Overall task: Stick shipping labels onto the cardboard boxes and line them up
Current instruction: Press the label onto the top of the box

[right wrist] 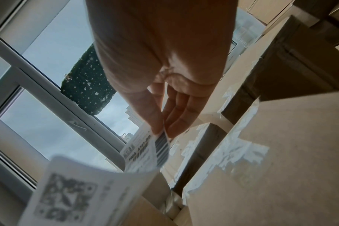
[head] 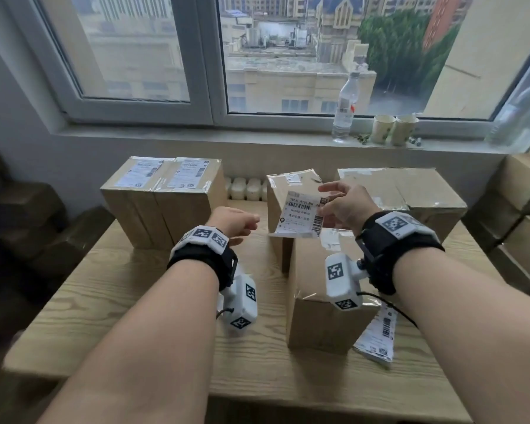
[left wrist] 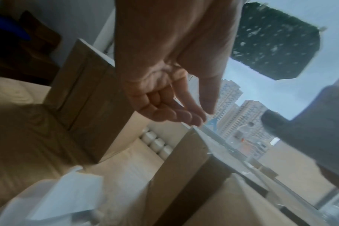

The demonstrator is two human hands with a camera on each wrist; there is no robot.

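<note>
The right hand (head: 348, 206) pinched a shipping label (head: 300, 214) by its right edge, thumb against fingertips, in the air above the near cardboard box (head: 315, 307). It looked thin and floppy, apt to curl; a second grip on the free edge would steady it. The left hand (head: 234, 223) hovered left of that box, fingers loosely curled, empty. Two labelled boxes (head: 166, 200) stood farther left; a spare label (head: 377, 338) lay just right of it.

brown boxes (head: 166, 203), white barcoded label (head: 300, 214)
</note>
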